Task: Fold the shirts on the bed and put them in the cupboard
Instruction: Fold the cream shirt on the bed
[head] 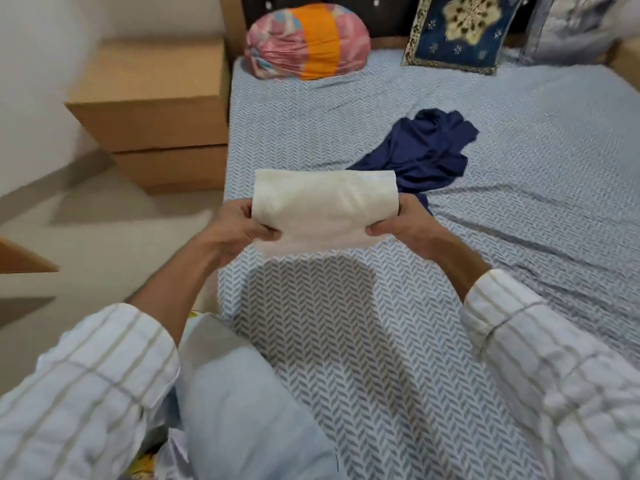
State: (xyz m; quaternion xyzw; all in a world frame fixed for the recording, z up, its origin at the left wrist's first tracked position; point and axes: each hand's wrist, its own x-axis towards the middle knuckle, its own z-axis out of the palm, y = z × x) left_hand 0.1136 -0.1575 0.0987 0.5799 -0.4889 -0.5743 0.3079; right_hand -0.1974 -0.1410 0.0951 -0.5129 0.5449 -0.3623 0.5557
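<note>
A brown box (152, 98) stands on the floor beside the bed (519, 168). The left hand (239, 230) pinches the left edge of a folded cream shirt (322, 206), held above the bed; the right hand (401, 223) pinches its right edge. Just behind, a crumpled navy shirt (422, 154) lies on the sheet. A bundle (304, 41) and cushion (460, 29) sit at the headboard

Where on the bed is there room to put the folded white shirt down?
Bare sheet lies below the folded white shirt, between both hands, and right of the navy shirt. It is crowded by the headboard: pink-and-orange bundle, blue cushion.
</note>
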